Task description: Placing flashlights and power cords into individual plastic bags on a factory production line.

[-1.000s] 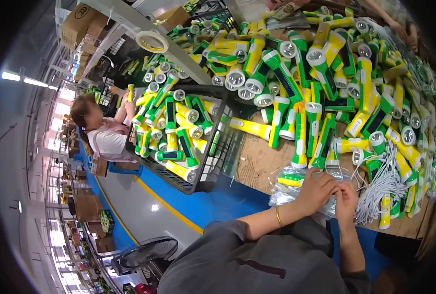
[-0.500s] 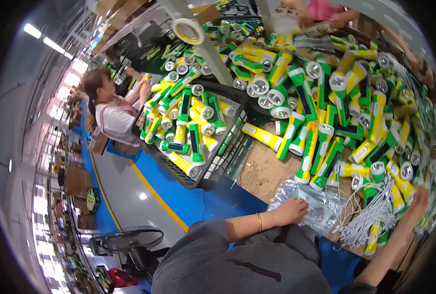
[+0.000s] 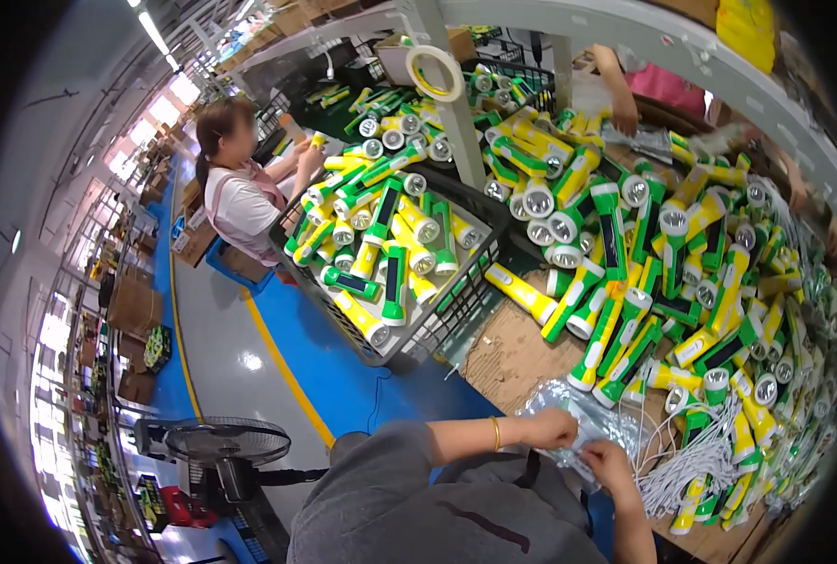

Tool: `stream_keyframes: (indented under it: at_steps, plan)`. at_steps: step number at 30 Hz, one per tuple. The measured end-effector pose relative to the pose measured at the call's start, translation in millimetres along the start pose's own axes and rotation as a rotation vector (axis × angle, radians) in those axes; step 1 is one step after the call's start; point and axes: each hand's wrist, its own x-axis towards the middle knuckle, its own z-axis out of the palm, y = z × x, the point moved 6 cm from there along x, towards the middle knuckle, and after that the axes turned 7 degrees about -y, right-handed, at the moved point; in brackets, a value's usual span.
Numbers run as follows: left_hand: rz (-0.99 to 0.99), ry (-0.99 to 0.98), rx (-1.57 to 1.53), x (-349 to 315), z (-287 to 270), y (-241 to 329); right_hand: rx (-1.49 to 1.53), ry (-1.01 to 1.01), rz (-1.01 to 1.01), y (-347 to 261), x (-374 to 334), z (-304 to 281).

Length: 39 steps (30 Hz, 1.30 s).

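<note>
Clear plastic bags (image 3: 583,406) lie at the near edge of the table, right in front of me. My left hand (image 3: 552,429), with a gold bangle at its wrist, is closed on the bags' near side. Close to it on the right, my right hand (image 3: 610,464) pinches the plastic between thumb and fingers. What exactly lies under the fingertips is partly hidden. Beyond the bags is a large heap of green and yellow flashlights (image 3: 616,352). A bundle of white cables (image 3: 696,470) rests to the right of my hands.
A black crate (image 3: 381,352) full of flashlights stands left of the heap. Bare cardboard (image 3: 508,352) shows between them. A tape roll (image 3: 434,73) hangs on a grey post. A co-worker (image 3: 240,188) sits at left, other people's arms (image 3: 620,94) reach in beyond. A fan (image 3: 226,442) stands lower left.
My right hand has come in from the far right, over the cables, to the plastic bags beside my left hand. The left hand's fingers have curled in. The whole view has shifted.
</note>
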Motion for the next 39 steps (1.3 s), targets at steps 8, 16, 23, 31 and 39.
stream_keyframes:
  at_steps: [8,16,23,31,39]
  plan:
    - [-0.271,-0.117,0.196,-2.7,-11.2,43.1,0.301,-0.154,0.221,64.2,8.2,12.5]
    - [-0.302,0.057,0.178,12.2,8.0,11.1,-0.702,0.195,0.017,11.1,15.6,-13.1]
    - [-0.256,0.121,0.359,3.8,-3.6,23.6,-0.717,0.484,-0.121,-42.1,-61.9,-85.2]
    - [-0.302,-0.132,0.405,21.4,-7.4,49.7,-0.065,0.687,0.17,-3.0,-87.3,-60.8]
    - [-0.002,-0.079,-0.145,53.5,-6.6,105.7,0.18,0.757,0.044,-53.4,-67.4,-65.1]
